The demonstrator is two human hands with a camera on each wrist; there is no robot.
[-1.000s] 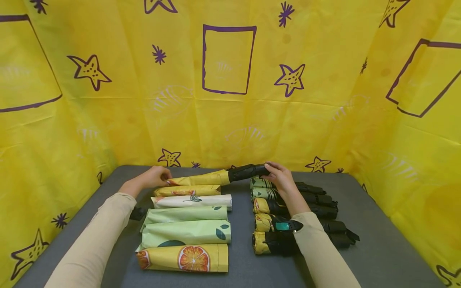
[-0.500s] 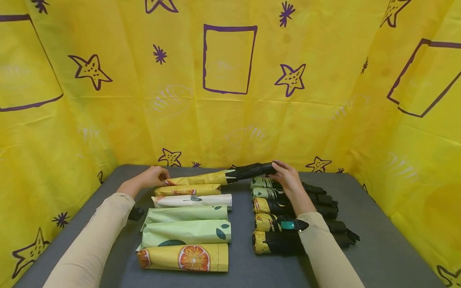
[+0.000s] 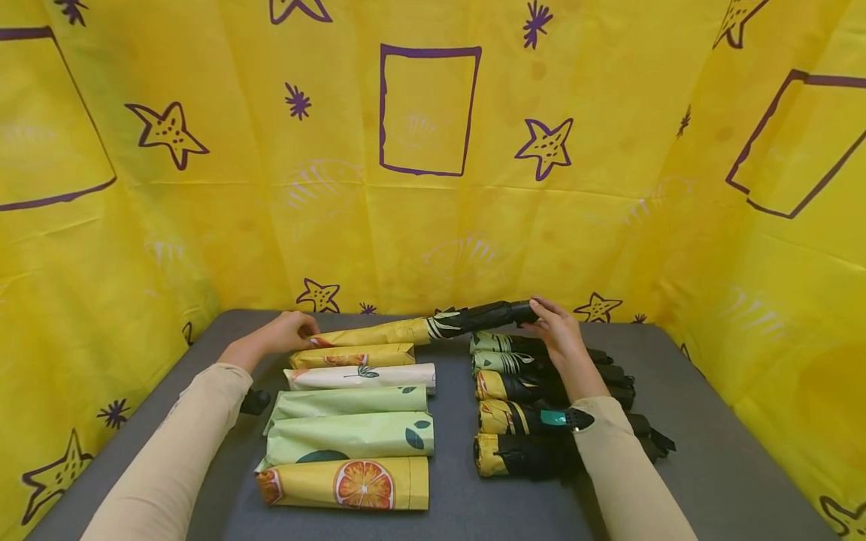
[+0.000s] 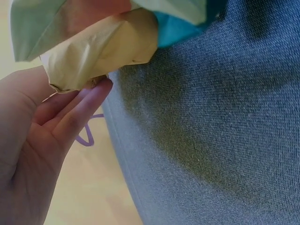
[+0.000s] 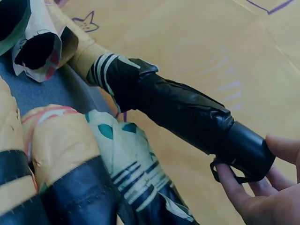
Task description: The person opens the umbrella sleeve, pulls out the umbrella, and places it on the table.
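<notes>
A folded black umbrella [image 3: 483,317] sits partly inside a yellow fabric sleeve [image 3: 379,333] at the back of the table. My left hand [image 3: 283,333] pinches the sleeve's far left end; the left wrist view shows thumb and fingers at a crumpled sleeve end [image 4: 101,51]. The umbrella's black handle [image 5: 246,150] is gripped between the thumb and fingers of my right hand [image 3: 558,330], one finger by the strap loop [image 5: 215,171]. That handle end is raised higher than the sleeve. Pale green stripes on the canopy [image 5: 104,70] show at the sleeve's mouth, and the rest is hidden inside.
Left of centre, several sleeves lie in a row: yellow with orange slices [image 3: 365,485], light green [image 3: 358,436] and white [image 3: 365,376]. On the right lie several folded umbrellas [image 3: 521,456], partly under my right forearm. A yellow patterned curtain [image 3: 433,225] encloses the grey table [image 3: 453,496].
My right hand has moved right and slightly up with the umbrella handle. More of the umbrella, including its striped part, shows outside the sleeve. My left hand has stayed at the sleeve's end.
</notes>
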